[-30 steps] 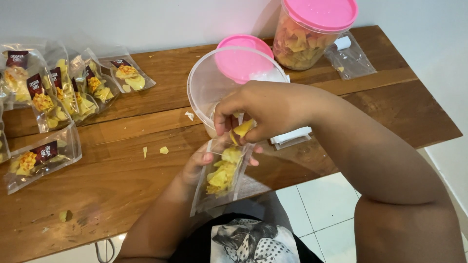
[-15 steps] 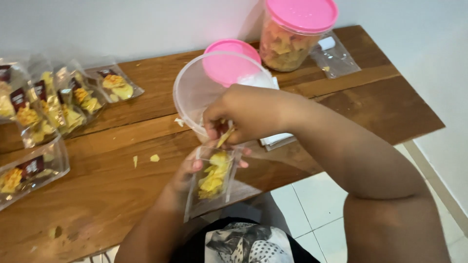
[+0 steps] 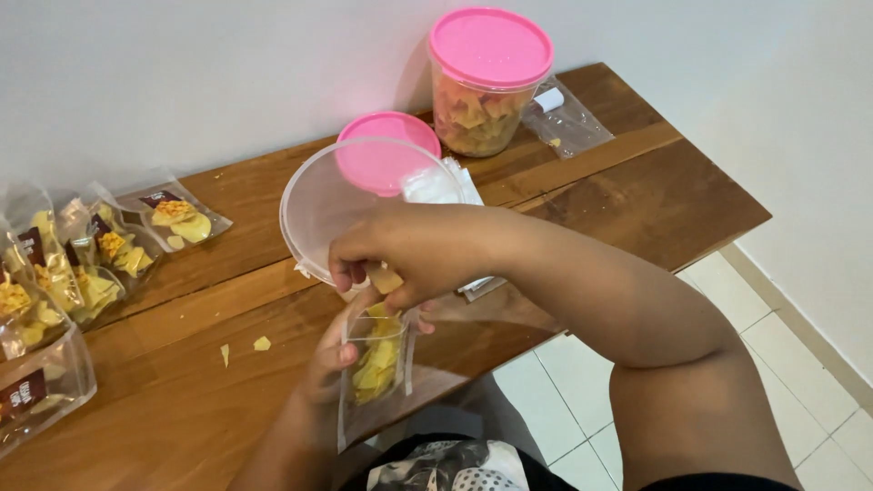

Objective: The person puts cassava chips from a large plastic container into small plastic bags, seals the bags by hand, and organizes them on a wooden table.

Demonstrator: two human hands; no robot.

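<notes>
My left hand (image 3: 329, 364) holds a clear plastic pouch (image 3: 375, 375) upright at the table's near edge; it is partly filled with yellow chips. Just above the pouch's open mouth, my right hand (image 3: 400, 250) pinches a yellow chip (image 3: 386, 278) between its fingers. Behind that hand stands an open clear plastic tub (image 3: 314, 214), tilted toward me. Its pink lid (image 3: 386, 150) lies just behind it.
Several filled chip pouches (image 3: 118, 250) lie along the left of the wooden table (image 3: 637, 195). A pink-lidded jar of chips (image 3: 486, 86) stands at the back, an empty bag (image 3: 568, 118) beside it. Crumbs (image 3: 261, 344) dot the wood. Tiled floor lies to the right.
The view has shifted a little. My right hand stays over the pouch mouth, now pinching a fresh chip; the pouch in my left hand has barely moved.
</notes>
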